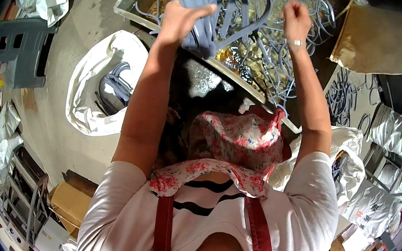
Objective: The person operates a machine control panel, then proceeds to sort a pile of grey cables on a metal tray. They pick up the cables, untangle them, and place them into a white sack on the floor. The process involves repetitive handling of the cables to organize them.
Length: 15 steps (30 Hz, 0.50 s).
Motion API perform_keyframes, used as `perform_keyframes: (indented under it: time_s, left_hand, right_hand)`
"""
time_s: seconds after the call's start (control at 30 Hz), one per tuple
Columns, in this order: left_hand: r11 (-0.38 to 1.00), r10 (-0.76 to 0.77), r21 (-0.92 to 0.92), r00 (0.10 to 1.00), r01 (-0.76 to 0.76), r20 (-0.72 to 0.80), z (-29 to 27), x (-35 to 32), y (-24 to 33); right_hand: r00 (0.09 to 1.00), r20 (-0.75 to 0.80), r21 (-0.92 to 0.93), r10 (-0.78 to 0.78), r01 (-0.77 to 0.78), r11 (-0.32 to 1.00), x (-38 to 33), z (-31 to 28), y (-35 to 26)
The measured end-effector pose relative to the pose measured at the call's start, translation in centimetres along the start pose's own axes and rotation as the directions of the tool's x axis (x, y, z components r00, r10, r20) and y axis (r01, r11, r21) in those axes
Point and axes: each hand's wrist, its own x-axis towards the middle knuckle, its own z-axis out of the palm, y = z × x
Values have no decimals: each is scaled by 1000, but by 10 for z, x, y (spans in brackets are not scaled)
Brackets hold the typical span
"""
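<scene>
My left hand is wrapped round a thick bundle of glossy grey curved plastic strips, held up over the near rim of a wide shallow tray. Some strips in the bundle bow out to the right in a big loop. Farther right, above the tray, my right hand is closed with its fingers curled in; what it holds, if anything, is hidden. Many loose grey strips lie tangled in the tray, in what looks like shallow water over a yellowish bottom.
On the floor at left, an opened white sack contains more grey strips. Another white sack stands right of my right arm. Brown cardboard borders the tray's right side. A grey plastic stool and a cardboard box are at left.
</scene>
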Motion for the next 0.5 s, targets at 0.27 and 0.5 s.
perform_keyframes:
  time_s: [0.27,0.5]
  left_hand:
    - [832,-127,-554,963,-26,-236,-39,21,-13]
    - [634,-243,-772,937,-43,-251,-64,25,-11]
  right_hand:
    - [734,541,-153,411,-394,906,-96,51,86]
    - [857,239,-324,457,-373,869,-72,15,152]
